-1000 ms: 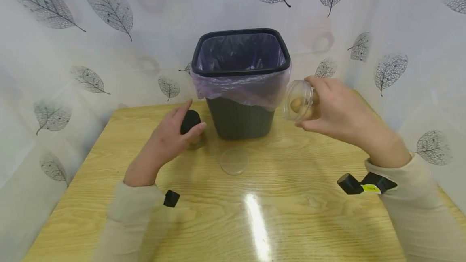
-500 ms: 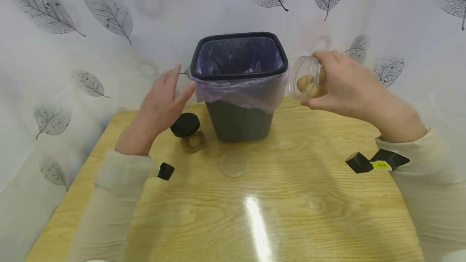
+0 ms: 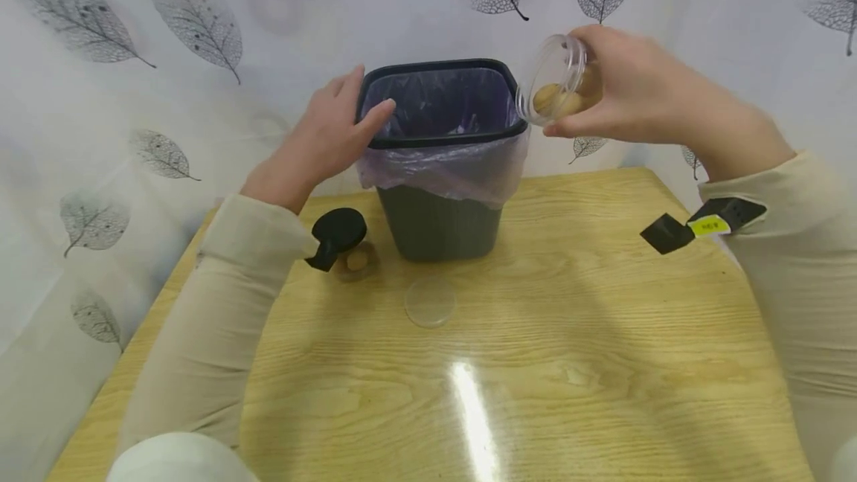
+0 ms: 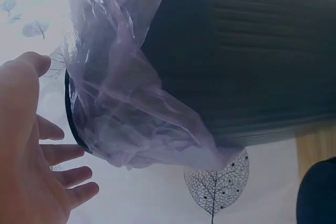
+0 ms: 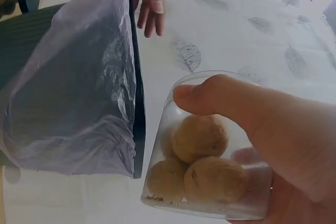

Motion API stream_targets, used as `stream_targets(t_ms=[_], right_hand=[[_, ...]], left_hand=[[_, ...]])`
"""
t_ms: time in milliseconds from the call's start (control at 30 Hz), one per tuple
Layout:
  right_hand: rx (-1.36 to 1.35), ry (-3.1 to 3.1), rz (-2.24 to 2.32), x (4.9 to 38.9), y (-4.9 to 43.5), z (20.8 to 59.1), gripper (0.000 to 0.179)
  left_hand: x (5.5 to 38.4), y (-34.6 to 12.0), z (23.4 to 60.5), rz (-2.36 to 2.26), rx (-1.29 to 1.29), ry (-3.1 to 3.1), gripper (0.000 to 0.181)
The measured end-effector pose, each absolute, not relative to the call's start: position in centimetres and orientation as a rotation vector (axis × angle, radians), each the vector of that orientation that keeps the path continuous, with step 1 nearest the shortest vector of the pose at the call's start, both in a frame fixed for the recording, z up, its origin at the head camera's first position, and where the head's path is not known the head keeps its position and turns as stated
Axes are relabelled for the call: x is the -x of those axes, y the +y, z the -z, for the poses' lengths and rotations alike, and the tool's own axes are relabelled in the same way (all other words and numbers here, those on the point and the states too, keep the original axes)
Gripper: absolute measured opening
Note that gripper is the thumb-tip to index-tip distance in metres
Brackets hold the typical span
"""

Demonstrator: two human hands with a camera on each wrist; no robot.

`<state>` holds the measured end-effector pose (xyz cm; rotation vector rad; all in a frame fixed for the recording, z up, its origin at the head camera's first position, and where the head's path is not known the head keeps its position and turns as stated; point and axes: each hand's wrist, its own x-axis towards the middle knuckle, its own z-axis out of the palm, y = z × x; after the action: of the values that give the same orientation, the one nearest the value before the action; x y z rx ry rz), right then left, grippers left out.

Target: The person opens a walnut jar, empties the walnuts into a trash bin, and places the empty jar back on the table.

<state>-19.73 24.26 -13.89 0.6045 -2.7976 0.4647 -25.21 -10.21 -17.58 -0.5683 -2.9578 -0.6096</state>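
Left hand: at nine o'clock of the mouth of the bin, head view; fingers extended, grasping nothing; contact with the rim cannot be determined. Black-lidded jar: at seven o'clock, upright on the table, brown round contents visible. Bin: upright on the table, purple liner folded over its rim. Clear disc: flat on the table at six o'clock, near the bin's base. Walnut jar: at three o'clock, raised and tilted just beside the rim, mouth toward the bin; three walnuts visible inside. Right hand: farther out at three o'clock, gripping the walnut jar between thumb and fingers.
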Motion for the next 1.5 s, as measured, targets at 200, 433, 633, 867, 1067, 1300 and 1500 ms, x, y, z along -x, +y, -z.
stream_targets(t_ms=[200,433,633,867,1067,1300,1500], right_hand=[[-0.634,-2.806,-0.342,22.0,23.1,12.7,0.093],[-0.684,-2.845,-0.224,24.1,21.3,11.9,0.105],[-0.713,-2.872,-0.075,25.2,20.0,11.5,0.109],[-0.809,-2.761,0.165,25.6,19.5,11.2,0.095],[-0.869,-2.702,0.269,25.7,19.3,11.4,0.089],[-0.912,-2.672,0.331,25.8,19.7,11.7,0.088],[-0.936,-2.631,0.357,25.7,19.6,12.1,0.088]], left_hand=[[27.1,-9.0,17.2,0.505,0.602,-3.045,0.083],[28.1,-8.0,17.3,0.43,0.627,-3.141,0.085],[28.5,-7.3,17.6,0.305,0.649,-3.171,0.08],[28.4,-6.7,17.4,0.265,0.639,-3.183,0.08],[28.5,-6.8,17.3,0.258,0.597,-3.193,0.079],[28.7,-6.8,17.5,0.259,0.576,-3.196,0.08],[28.7,-6.8,17.6,0.255,0.567,-3.191,0.08]])
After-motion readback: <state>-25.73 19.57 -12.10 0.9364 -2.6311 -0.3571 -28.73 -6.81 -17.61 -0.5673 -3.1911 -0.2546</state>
